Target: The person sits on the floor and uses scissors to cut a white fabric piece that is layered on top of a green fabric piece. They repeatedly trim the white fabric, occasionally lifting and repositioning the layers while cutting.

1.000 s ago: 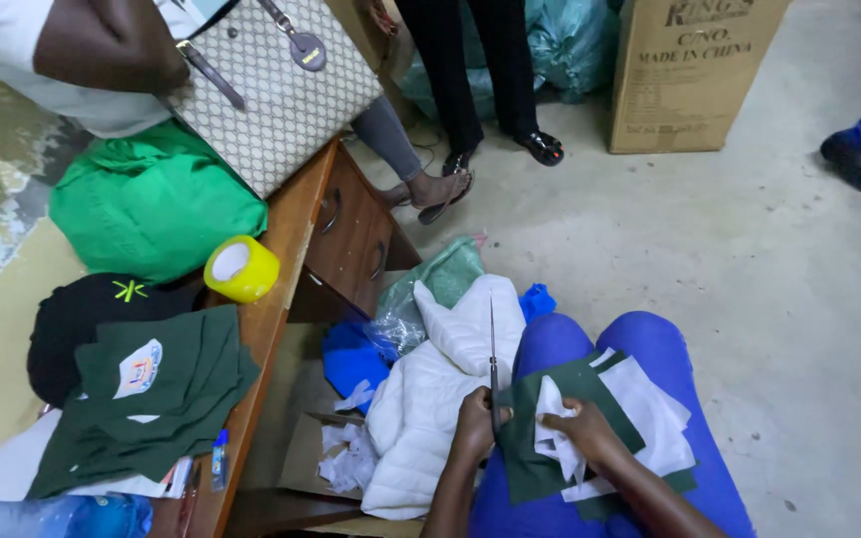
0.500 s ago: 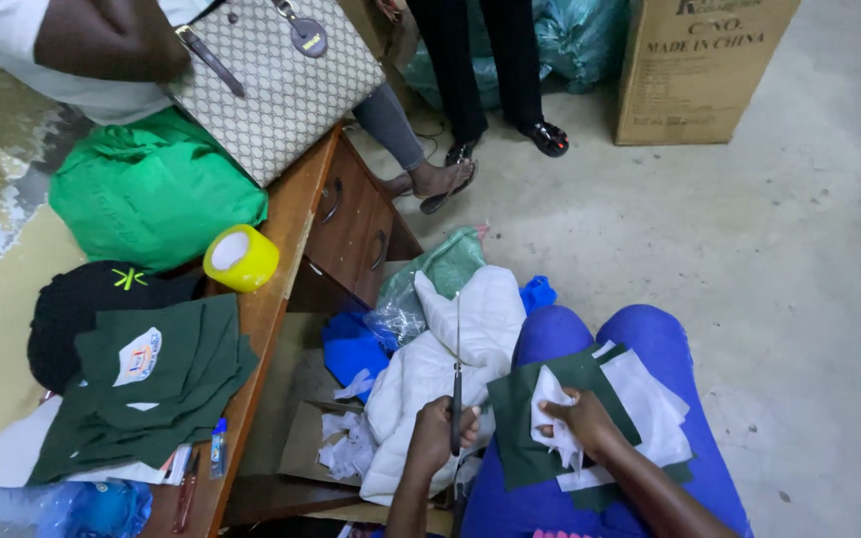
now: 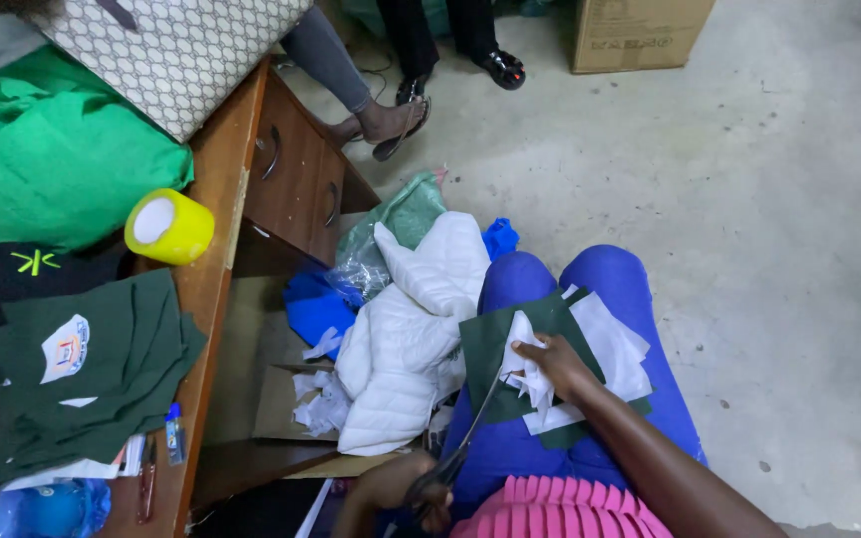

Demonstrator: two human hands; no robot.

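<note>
Scissors (image 3: 465,433) clenched in my left hand (image 3: 401,488) bite the green cloth (image 3: 495,344); right hand (image 3: 550,364) fingers pinch its white backing (image 3: 615,354), keeping it taut on my lap.

A roll of tape (image 3: 169,226) is sitting near the right edge of the desk (image 3: 219,179), with a stack of cloth (image 3: 82,374) lying nearer the person and a bag (image 3: 176,50) standing at the far end. Right of the desk, a jacket (image 3: 406,339) is lying on a box (image 3: 281,403) on the floor (image 3: 749,199), beside the lap where cloth pieces (image 3: 550,359) are resting.
</note>
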